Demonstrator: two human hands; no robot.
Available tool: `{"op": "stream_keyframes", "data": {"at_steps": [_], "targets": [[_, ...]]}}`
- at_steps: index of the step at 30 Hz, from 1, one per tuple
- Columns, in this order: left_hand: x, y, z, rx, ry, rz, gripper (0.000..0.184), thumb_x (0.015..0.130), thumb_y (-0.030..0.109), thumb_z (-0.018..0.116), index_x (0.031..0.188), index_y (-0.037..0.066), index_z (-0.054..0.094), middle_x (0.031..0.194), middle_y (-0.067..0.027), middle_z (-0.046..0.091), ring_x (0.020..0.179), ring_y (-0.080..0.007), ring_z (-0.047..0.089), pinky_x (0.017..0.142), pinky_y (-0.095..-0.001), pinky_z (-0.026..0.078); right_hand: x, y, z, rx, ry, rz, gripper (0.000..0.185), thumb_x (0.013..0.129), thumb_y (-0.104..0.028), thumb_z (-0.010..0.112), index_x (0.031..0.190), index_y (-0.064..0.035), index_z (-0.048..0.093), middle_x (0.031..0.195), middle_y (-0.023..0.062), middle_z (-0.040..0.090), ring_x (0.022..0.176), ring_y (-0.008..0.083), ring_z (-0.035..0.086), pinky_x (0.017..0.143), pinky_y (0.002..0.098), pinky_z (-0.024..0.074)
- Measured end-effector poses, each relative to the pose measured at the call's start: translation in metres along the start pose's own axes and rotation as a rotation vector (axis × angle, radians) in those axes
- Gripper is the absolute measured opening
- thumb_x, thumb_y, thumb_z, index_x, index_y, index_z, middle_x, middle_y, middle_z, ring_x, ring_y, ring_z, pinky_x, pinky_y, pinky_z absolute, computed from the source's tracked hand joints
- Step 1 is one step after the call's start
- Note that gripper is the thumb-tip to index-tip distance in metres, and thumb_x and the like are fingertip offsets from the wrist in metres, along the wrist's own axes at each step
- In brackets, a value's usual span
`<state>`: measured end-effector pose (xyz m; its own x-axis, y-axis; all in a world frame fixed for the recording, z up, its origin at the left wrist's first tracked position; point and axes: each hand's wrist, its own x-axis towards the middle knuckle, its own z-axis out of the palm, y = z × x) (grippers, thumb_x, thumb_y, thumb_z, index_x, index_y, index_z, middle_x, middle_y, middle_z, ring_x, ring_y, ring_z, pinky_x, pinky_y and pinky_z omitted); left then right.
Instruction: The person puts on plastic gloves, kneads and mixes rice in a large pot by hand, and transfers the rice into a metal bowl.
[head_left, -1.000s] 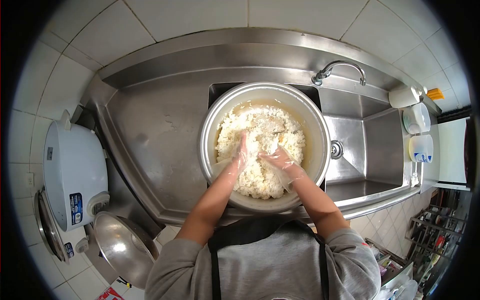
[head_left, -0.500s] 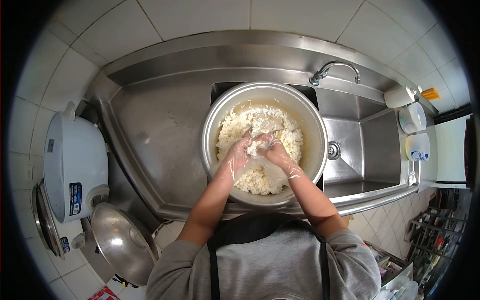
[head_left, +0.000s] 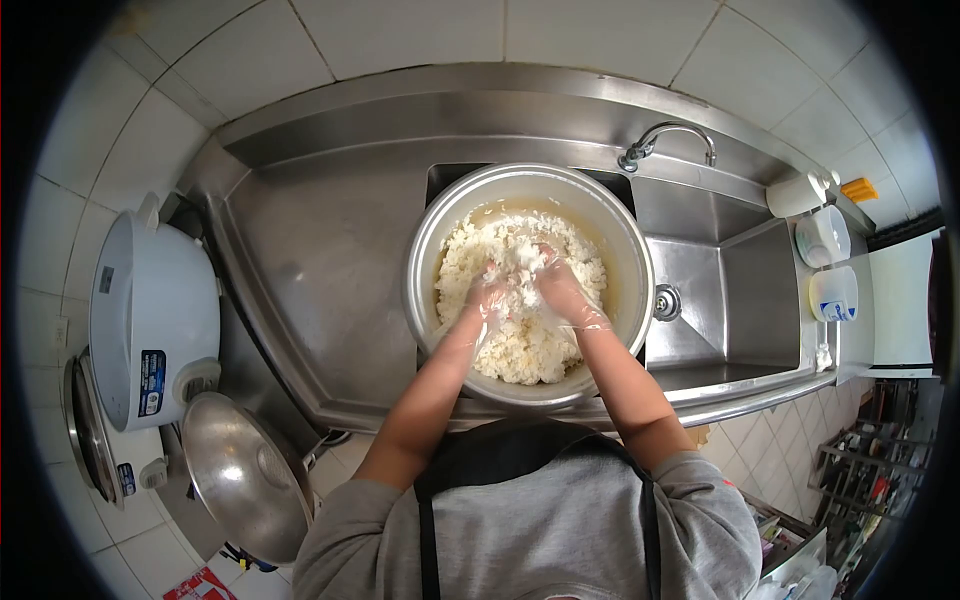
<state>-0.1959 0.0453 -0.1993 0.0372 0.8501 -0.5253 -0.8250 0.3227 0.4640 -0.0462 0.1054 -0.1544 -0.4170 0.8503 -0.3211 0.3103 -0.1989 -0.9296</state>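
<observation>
- The grey short-sleeved shirt (head_left: 545, 530) and black cloth apron (head_left: 505, 450) are filling the near edge, with both forearms extending over the pot
- The bare left hand in a clear plastic glove (head_left: 486, 293) is curving at the left of the loose rice, and the right hand, gloved alike (head_left: 562, 290), is facing it from the right; fingertips are disappearing among grains, so I cannot tell how firmly either is closing
- The white cooked rice (head_left: 520, 360) is lying beneath, between and beyond the hands, showing no clear long axis; a loose clump is sitting between the palms, neither hand being plainly nearer
- The round silver metal pot (head_left: 545, 185) is holding all the rice, standing over a dark square opening in the steel counter (head_left: 310, 260)
- The rectangular steel sink basin (head_left: 765, 290) is lying right of the pot, the curved chrome tap (head_left: 645, 146) rising behind
</observation>
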Motion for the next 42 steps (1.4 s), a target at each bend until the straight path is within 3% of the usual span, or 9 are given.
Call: {"op": "stream_keyframes", "data": {"at_steps": [8, 10, 14, 17, 21, 24, 27, 35, 42], "targets": [[0.007, -0.010, -0.001, 0.491, 0.244, 0.298, 0.022, 0.084, 0.017, 0.057, 0.102, 0.004, 0.061, 0.082, -0.0020, 0.060, 0.068, -0.0124, 0.055, 0.061, -0.0274, 0.045, -0.016, -0.036, -0.009, -0.057, -0.024, 0.142, 0.060, 0.077, -0.041, 0.067, 0.111, 0.0057, 0.054, 0.105, 0.0167, 0.058, 0.094, 0.0223, 0.053, 0.086, 0.0332, 0.0398], [0.000, -0.010, 0.003, 0.605, 0.368, 0.388, 0.024, 0.087, 0.025, 0.055, 0.095, 0.004, 0.064, 0.075, -0.0038, 0.062, 0.066, -0.0156, 0.057, 0.060, -0.0289, 0.045, -0.009, -0.022, -0.022, -0.248, -0.213, -0.124, 0.065, 0.074, -0.040, 0.070, 0.116, 0.0046, 0.050, 0.097, 0.0182, 0.058, 0.091, 0.0266, 0.054, 0.082, 0.0339, 0.0414], [-0.023, 0.001, -0.008, 1.335, 0.562, 0.517, 0.029, 0.083, 0.032, 0.057, 0.093, 0.006, 0.066, 0.076, -0.0184, 0.065, 0.073, -0.0314, 0.062, 0.066, -0.0345, 0.047, 0.005, 0.044, -0.045, -0.549, -0.333, -0.549, 0.068, 0.072, -0.038, 0.072, 0.126, -0.0054, 0.047, 0.103, 0.0173, 0.058, 0.096, 0.0292, 0.055, 0.085, 0.0349, 0.0420], [-0.013, 0.006, -0.046, 2.331, 0.213, 0.406, 0.035, 0.078, 0.033, 0.059, 0.096, 0.004, 0.065, 0.089, -0.0207, 0.064, 0.084, -0.0326, 0.062, 0.074, -0.0358, 0.048, -0.004, 0.048, -0.060, -0.468, -0.564, -0.091, 0.045, 0.078, -0.033, 0.067, 0.116, -0.0108, 0.057, 0.124, 0.0158, 0.048, 0.110, 0.0275, 0.048, 0.093, 0.0348, 0.0383], [-0.030, 0.008, -0.028, 1.649, 0.365, -0.097, 0.048, 0.076, 0.040, 0.057, 0.114, 0.010, 0.059, 0.125, -0.0187, 0.049, 0.115, -0.0299, 0.049, 0.096, -0.0317, 0.037, -0.026, 0.025, -0.058, -0.440, -0.711, -0.118, 0.041, 0.082, -0.035, 0.062, 0.117, -0.0132, 0.058, 0.138, 0.0150, 0.036, 0.124, 0.0286, 0.036, 0.100, 0.0395, 0.0316], [-0.025, 0.011, -0.010, 1.172, 0.286, -0.320, 0.054, 0.075, 0.044, 0.057, 0.117, 0.010, 0.057, 0.129, -0.0186, 0.044, 0.119, -0.0300, 0.043, 0.099, -0.0341, 0.033, -0.027, 0.020, -0.042, -0.009, -0.366, 0.560, 0.058, 0.082, -0.041, 0.062, 0.128, -0.0091, 0.047, 0.138, 0.0168, 0.035, 0.130, 0.0307, 0.026, 0.104, 0.0432, 0.0253], [-0.018, 0.013, 0.000, 0.792, 0.203, -0.446, 0.059, 0.075, 0.048, 0.058, 0.119, 0.009, 0.054, 0.133, -0.0184, 0.038, 0.123, -0.0302, 0.037, 0.101, -0.0366, 0.028, -0.007, 0.061, -0.032, -0.035, -0.401, 0.585, 0.074, 0.079, -0.044, 0.064, 0.135, -0.0059, 0.034, 0.139, 0.0176, 0.033, 0.131, 0.0309, 0.025, 0.105, 0.0451, 0.0217], [-0.008, -0.001, 0.024, 0.479, 0.376, -0.411, 0.075, 0.073, 0.059, 0.059, 0.127, 0.009, 0.048, 0.144, -0.0180, 0.022, 0.133, -0.0305, 0.021, 0.109, -0.0430, 0.017, -0.001, 0.057, 0.001, 0.089, -0.245, 0.295, 0.076, 0.070, -0.014, 0.073, 0.132, -0.0006, 0.032, 0.120, 0.0239, 0.050, 0.108, 0.0257, 0.052, 0.091, 0.0303, 0.0412], [0.044, -0.029, -0.045, 0.122, -0.012, -0.258, 0.050, 0.083, 0.050, 0.054, 0.114, 0.011, 0.057, 0.111, -0.0074, 0.057, 0.101, -0.0189, 0.054, 0.086, -0.0338, 0.044, 0.011, 0.028, 0.042, 0.025, -0.267, 0.058, 0.045, 0.069, 0.003, 0.061, 0.112, -0.0038, 0.051, 0.091, 0.0099, 0.060, 0.085, 0.0170, 0.056, 0.077, 0.0295, 0.0452]]}}
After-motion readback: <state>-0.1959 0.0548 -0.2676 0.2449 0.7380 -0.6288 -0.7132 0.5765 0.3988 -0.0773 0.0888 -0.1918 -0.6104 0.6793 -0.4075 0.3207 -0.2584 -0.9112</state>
